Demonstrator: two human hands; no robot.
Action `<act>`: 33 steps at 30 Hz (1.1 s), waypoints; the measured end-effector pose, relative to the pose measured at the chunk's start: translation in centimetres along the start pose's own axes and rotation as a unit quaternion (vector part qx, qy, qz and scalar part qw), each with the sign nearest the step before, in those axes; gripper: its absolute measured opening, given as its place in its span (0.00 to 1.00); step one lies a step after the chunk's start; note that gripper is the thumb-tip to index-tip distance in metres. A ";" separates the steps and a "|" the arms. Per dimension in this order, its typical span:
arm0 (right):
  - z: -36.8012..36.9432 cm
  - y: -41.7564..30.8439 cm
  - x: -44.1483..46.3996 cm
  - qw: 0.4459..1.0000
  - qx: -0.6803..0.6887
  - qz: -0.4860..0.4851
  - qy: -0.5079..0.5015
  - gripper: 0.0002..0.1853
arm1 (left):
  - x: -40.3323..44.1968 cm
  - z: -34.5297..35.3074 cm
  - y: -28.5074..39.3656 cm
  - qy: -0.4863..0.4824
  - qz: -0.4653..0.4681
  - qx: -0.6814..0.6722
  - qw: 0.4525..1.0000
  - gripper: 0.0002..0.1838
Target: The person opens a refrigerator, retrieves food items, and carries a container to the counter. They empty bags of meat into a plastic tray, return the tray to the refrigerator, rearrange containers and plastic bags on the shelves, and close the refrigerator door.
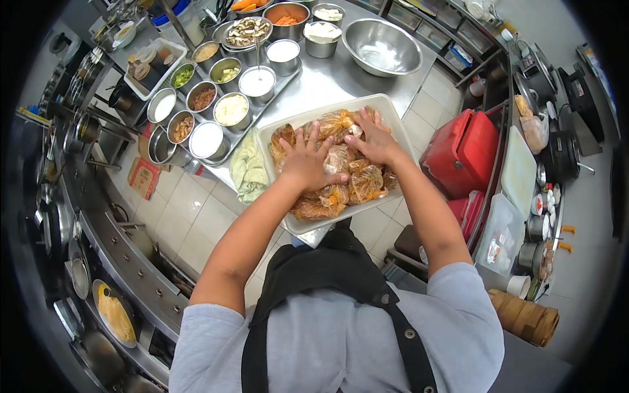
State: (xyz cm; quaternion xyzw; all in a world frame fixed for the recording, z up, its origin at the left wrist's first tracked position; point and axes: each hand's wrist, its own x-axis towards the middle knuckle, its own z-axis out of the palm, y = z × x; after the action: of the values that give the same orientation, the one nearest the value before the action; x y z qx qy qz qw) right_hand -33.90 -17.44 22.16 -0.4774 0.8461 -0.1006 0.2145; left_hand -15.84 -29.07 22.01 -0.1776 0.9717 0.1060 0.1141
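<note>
Several clear plastic bags of brown, sauce-coloured food [365,183] lay packed together in a white rectangular plastic tub [308,226], which sat at the near end of a stainless steel counter [321,92]. Both bare hands rested on top of them: the left hand [306,162] on the left part of the heap, its thumb stretched out across the middle, and the right hand [377,141] on the far right part, just beside it. The fingers of both hands were spread wide and unclenched, lying over the plastic and closed around nothing. A crumpled pale green cloth [247,171] lay just left of the tub. Beyond that, a flat metal tray [280,84] carried round steel containers, among them one of white contents [206,140], one of pale shredded food [231,110] and one of brown crumbled food [201,99]. Farther back stood a steel dish of sliced mushrooms [246,31], and to the right of these, a wide, shiny steel mixing bowl [382,47]. Right of the counter, well apart from the tub, was a red box [462,150], and light square tiles covered the floor [196,213].
</note>
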 end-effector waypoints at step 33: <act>4.4 12.8 -10.4 0.848 0.387 0.157 0.326 0.24 | -8.3 7.8 -4.5 0.223 -0.291 -0.652 0.664 0.12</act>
State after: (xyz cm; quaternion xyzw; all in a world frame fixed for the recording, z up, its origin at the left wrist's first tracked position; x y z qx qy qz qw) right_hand -37.01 -1.72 16.22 -0.1564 0.8236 -0.5346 0.1068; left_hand -5.18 -28.65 15.97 -0.4985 0.5499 0.6308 -0.2262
